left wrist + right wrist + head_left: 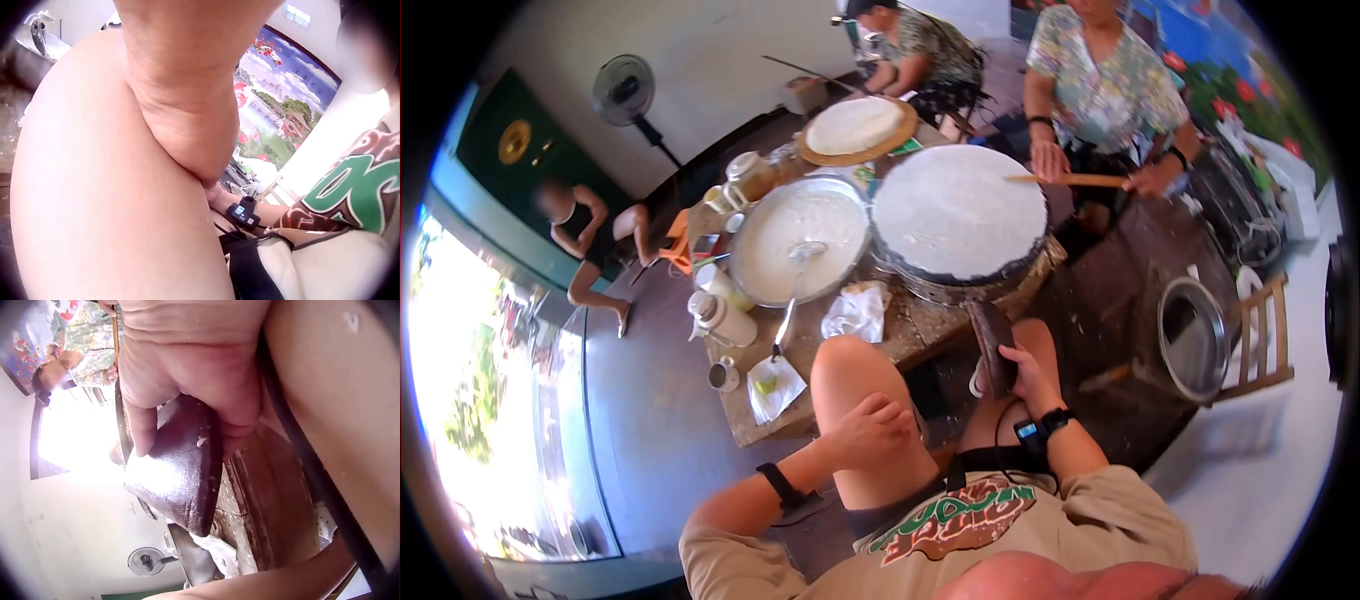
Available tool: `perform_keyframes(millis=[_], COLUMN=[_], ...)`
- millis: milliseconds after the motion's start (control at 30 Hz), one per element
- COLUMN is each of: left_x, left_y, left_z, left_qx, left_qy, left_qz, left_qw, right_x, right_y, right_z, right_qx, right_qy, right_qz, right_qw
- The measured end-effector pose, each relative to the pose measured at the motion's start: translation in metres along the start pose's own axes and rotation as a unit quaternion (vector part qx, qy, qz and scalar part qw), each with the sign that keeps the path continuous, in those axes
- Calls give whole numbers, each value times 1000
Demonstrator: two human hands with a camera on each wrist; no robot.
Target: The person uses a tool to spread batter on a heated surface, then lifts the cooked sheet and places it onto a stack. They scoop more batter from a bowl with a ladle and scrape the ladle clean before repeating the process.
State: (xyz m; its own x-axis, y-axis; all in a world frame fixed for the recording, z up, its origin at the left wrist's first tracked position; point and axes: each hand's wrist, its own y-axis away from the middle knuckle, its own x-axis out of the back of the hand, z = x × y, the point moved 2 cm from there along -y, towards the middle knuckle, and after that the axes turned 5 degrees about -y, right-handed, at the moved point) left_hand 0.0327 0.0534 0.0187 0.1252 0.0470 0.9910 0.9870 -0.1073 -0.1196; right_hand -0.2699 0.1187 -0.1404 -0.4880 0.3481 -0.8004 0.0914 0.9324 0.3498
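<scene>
- Dark brown slab [996, 348]; glossy, hard-looking, flecked with pale bits; held in the right hand [1032, 375], tilted, above the lap and just beside the table edge [945, 340]
- Pale round sheet [960, 212]; thin, flat, dull white, faintly speckled; spread across a round griddle [975, 284], whose dark rim shows around it

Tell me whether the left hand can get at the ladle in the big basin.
Probably yes: the left hand rests on the left leg, seemingly empty, and the ladle has its handle sticking out over the rim of the basin, uncovered. The raised knee may need skirting.
</scene>
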Motion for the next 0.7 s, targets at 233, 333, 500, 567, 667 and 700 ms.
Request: perform_keyframes(millis=[233,333,500,567,667,700], left_x=[-1,-3,-4,1,-2,0], left_y=[1,3,4,0,2,2], left_z=[-2,-4,-6,-5,-4,-3], left_qx=[1,0,5,18,27,30], left_qy=[3,-3,4,18,12,10], left_qz=[-11,6,4,-9,-35,-25], left_qw=[1000,1000,1000,1000,999,999], right_x=[8,5,1,8,12,11], right_y=[-7,-8,-10,-12,-14,-12], right_z=[4,2,3,7,7,6], right_qx=[-31,-43,-8,-4,-16,-19], right_qy=[-34,-31,-20,-11,3,0], right_qz=[-23,-26,35,26,6,4], right_qw=[999,998,999,1000,1000,1000])
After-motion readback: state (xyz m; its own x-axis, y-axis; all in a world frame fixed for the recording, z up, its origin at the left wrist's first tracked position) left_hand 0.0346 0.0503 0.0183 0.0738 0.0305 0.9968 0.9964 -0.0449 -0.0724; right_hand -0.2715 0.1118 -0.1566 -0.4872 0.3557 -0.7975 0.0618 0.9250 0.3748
